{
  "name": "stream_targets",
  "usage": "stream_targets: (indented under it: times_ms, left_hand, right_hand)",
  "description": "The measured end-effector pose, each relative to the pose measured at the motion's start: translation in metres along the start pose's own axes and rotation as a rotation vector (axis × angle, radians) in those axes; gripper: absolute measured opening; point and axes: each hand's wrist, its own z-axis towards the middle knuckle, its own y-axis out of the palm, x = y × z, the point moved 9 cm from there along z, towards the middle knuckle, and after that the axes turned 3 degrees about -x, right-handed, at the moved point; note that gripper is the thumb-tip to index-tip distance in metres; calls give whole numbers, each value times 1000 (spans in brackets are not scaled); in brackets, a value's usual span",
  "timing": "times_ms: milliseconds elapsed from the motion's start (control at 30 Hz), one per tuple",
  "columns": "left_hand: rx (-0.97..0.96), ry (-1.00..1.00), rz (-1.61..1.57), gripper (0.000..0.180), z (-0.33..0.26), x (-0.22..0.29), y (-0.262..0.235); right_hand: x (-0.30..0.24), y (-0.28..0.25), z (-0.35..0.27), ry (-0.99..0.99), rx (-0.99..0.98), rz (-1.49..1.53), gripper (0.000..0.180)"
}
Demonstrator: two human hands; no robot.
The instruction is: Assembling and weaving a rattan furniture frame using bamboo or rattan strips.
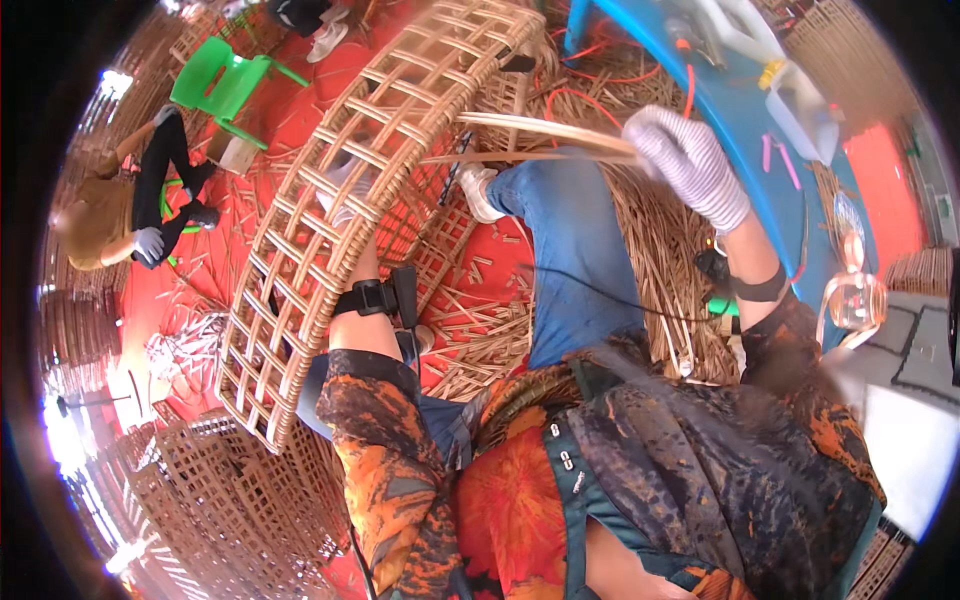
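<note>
Orange-splotched dark jacket (pixel 680 470) up close; one tan open-weave cane lattice (pixel 310 240) tilted ahead of it. Striped-gloved right hand (pixel 690 168): fingers clenched on two pale strips (pixel 545 128). Left hand (pixel 347 180) behind the lattice, can't tell its grip.

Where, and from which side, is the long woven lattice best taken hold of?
Probably by the thick right-hand rim of the lattice, near mid-length, coming from the lower right. That edge lies nearer the person's torso, and the openings beside it should allow a wrapped grip. The left hand shows behind the lattice.
</note>
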Motion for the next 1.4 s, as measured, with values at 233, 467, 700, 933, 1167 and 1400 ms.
stream_targets:
  times_ms: [233,467,700,933,1167,1400]
  left_hand:
    - [-184,-65,-147,39,18,70,-5]
    - [-201,167,144,41,51,49,20]
    - [201,369,54,39,114,37,49]
    - [447,373,-4,39,139,-24,58]
    - [166,331,-26,43,90,18,38]
    - [16,237,-65,48,43,7,21]
  right_hand:
    - [44,40,20,88,-162,1176,21]
    - [-88,2,24,85,-105,-227,22]
    - [-138,-27,65,-136,105,-622,17]
    - [-60,39,57,-64,-386,793,13]
    - [-165,-30,40,-584,201,-479,10]
    - [-113,-18,-27,194,-45,813,38]
